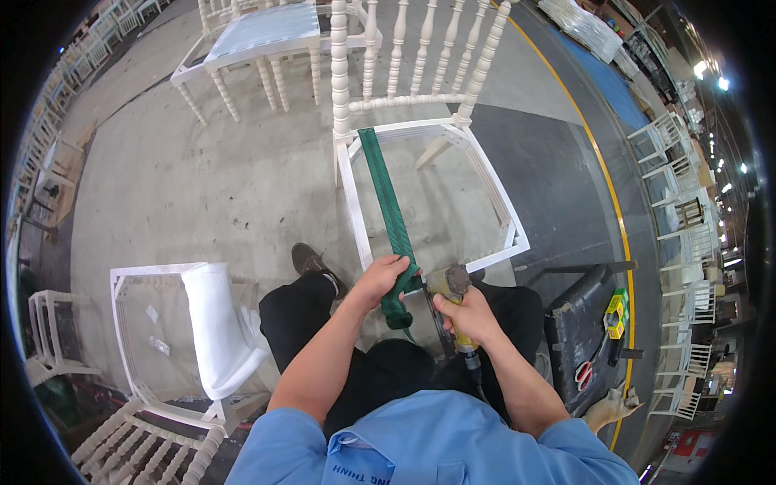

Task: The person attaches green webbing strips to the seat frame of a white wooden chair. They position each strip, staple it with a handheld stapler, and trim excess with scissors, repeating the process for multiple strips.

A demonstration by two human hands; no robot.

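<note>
A white wooden chair (516,234) with turned spindles stands in front of me, its seat frame open. A green webbing strap (384,190) runs along the left side of that opening, from the back rail to the front rail. My left hand (380,279) is closed on the strap's near end at the front rail, where the webbing folds over and hangs down. In my right hand (469,314) is a yellow and grey staple gun (449,283), gripped by its handle, with a hose at its lower end. Its head is beside the strap near the front rail; contact cannot be made out.
At lower left a white chair (121,323) lies tipped, white cloth (214,331) over its frame. Another chair with a pale seat (267,32) stands at upper left. On my right, a black padded bench (566,323) bears red-handled scissors (584,374) and a yellow-green box (617,314).
</note>
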